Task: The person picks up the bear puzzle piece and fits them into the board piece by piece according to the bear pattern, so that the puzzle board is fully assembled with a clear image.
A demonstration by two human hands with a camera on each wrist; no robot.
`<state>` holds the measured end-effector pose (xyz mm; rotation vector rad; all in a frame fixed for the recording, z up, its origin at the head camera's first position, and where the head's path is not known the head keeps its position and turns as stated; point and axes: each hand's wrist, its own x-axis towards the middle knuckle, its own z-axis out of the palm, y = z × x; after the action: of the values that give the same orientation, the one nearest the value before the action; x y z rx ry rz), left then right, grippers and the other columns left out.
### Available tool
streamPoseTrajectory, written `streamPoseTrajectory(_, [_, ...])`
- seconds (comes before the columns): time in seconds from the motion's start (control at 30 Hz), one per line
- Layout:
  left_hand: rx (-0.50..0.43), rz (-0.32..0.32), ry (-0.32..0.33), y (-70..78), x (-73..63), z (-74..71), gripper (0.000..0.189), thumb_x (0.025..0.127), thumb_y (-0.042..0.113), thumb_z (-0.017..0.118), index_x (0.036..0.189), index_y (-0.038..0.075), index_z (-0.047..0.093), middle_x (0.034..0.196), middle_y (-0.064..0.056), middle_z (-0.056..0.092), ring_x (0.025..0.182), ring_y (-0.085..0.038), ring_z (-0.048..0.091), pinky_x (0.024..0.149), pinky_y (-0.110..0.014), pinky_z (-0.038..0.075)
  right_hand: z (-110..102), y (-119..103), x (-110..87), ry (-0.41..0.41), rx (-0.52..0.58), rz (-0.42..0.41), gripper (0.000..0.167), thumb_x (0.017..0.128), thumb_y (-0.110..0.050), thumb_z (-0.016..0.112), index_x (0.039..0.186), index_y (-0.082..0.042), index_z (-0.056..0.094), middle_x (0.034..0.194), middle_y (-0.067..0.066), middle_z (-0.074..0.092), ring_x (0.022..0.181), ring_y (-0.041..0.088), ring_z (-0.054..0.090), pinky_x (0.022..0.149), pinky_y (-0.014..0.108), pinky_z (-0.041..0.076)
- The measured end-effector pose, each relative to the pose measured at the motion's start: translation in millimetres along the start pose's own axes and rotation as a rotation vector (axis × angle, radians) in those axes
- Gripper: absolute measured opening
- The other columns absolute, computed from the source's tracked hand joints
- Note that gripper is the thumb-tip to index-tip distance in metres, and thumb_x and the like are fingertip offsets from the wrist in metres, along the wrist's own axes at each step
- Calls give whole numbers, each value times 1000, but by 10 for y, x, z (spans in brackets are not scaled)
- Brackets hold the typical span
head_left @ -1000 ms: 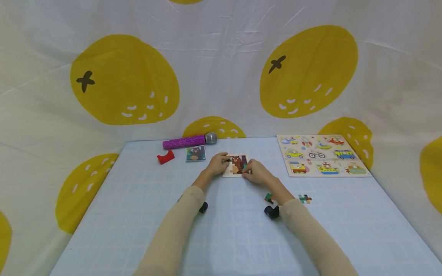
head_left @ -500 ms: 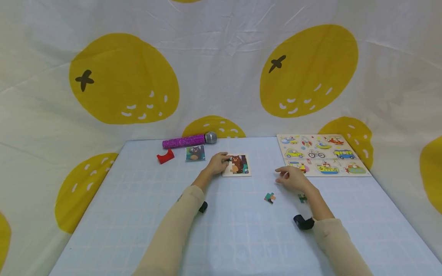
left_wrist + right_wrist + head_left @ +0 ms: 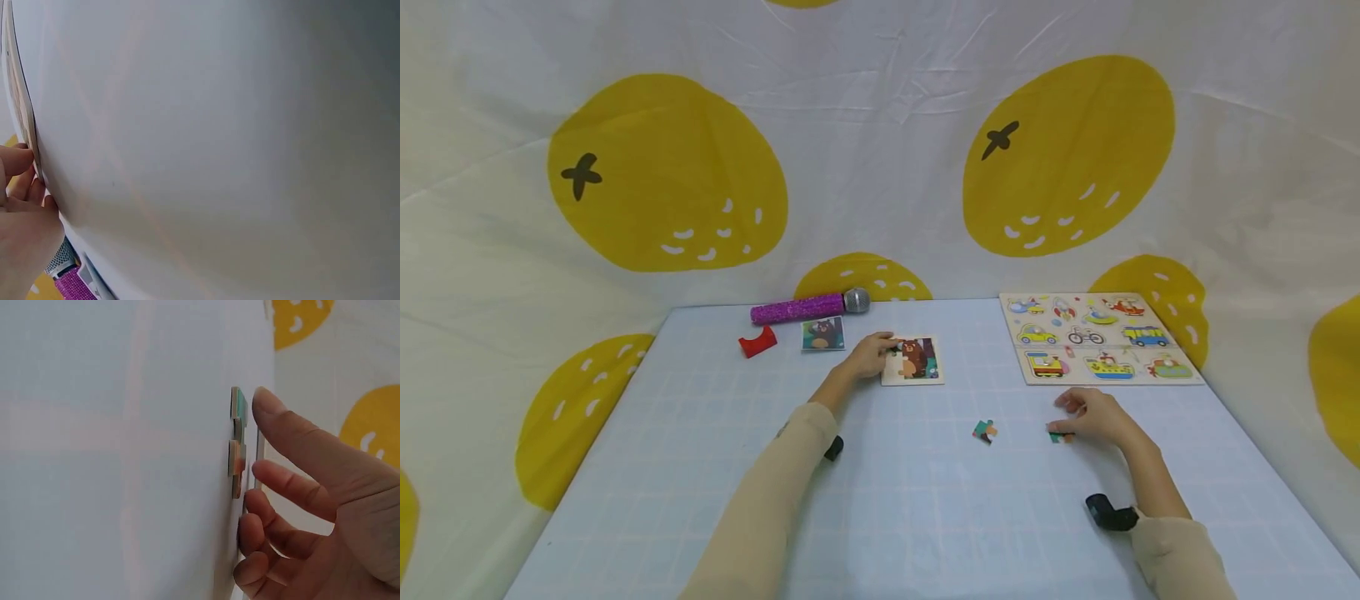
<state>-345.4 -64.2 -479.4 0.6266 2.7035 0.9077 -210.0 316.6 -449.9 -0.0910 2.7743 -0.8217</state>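
A small square jigsaw puzzle board (image 3: 934,375) with a brown bear picture lies at the middle back of the table; part of its left side shows bare pale backing. My left hand (image 3: 868,356) holds the board's left edge, and the left wrist view has thumb and fingertips at that edge. Over on the right, my right hand (image 3: 1097,417) hovers at a green and orange puzzle piece (image 3: 238,440), thumb and fingers apart and loosely bent. Its fingertips partly cover that piece in the head view. Another puzzle piece (image 3: 985,431) lies between the two hands, nearer the front.
A vehicle peg puzzle (image 3: 1078,354) lies at the back right. Toward the back left are a purple microphone (image 3: 801,308), a bear picture card (image 3: 823,333) and a red curved block (image 3: 757,342). A patterned curtain (image 3: 880,150) hangs behind the table (image 3: 647,467).
My right hand has left the board's right side and moved right and toward me, to the farther-right puzzle piece. The left hand has stayed on the board.
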Motion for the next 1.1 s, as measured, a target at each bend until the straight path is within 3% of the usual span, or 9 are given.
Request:
streamPoseTrajectory(0.27, [39,-9,-29,-15,12,-62,46,91,-6,44,136,4,48,147,-14,37,137,-32,31,114,-40,23,18,-35,61,-74,64,39,39,73,-25,81,95,1,62,77,4,58,71,18,52,64,29,44])
streamPoseTrajectory(0.47, [136,-22,0,9,-1,-98,46,90,-2,48,134,9,52,141,-20,40,131,-35,36,112,-42,28,10,-103,79,-129,102,27,22,77,-16,77,85,0,63,67,2,59,62,15,54,61,28,45])
streamPoseTrajectory(0.57, [170,-17,14,3,-14,-87,45,90,0,49,133,12,54,137,-21,42,126,-35,39,109,-42,32,9,-96,48,-137,76,32,27,77,-22,77,87,-2,62,71,2,59,65,16,54,63,30,44])
streamPoseTrajectory(0.77, [200,8,15,-15,-29,-60,44,92,4,49,135,14,52,137,-19,43,126,-33,39,108,-42,33,-16,-34,-37,-154,-13,55,47,65,-30,86,94,-5,59,86,6,55,82,23,49,73,37,45])
streamPoseTrajectory(1.1, [169,1,31,-38,-45,-54,43,92,5,50,134,14,53,137,-18,44,126,-32,40,109,-41,32,-17,-8,-26,-105,10,59,35,67,-22,84,77,-5,55,70,3,51,69,19,48,60,29,39])
